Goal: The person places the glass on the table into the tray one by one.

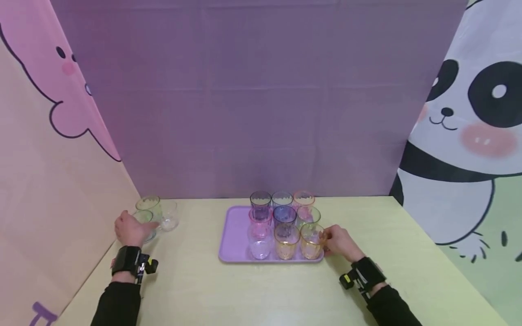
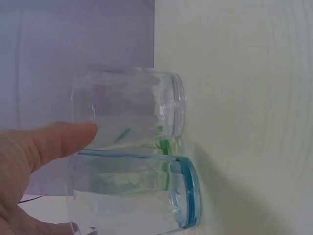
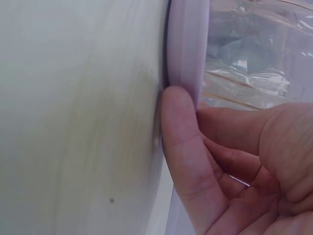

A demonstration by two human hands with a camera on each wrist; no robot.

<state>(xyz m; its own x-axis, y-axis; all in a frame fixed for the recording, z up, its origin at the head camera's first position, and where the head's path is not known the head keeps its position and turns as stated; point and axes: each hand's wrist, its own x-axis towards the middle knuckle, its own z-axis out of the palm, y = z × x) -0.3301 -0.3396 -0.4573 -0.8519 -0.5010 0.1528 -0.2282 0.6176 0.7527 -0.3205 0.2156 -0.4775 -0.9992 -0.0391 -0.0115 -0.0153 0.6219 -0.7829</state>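
My left hand [image 1: 132,230] is at a blue-green tinted drinking glass [image 1: 143,215] on the left of the table. In the left wrist view, its thumb and a finger lie on either side of this glass [image 2: 132,193], the thumb straight; firm contact does not show. Beside it stand a clear glass [image 1: 169,216] and a yellow-green glass [image 1: 150,203]. My right hand [image 1: 341,242] pinches the right edge of a purple tray [image 1: 234,235], one finger under the rim in the right wrist view. An amber glass [image 1: 311,246] stands right next to those fingers.
Several coloured glasses stand in rows on the tray, among them a blue one [image 1: 284,216] and a pink one [image 1: 260,216]. A purple backdrop [image 1: 265,99] rises behind the table [image 1: 191,290]; printed panels flank it.
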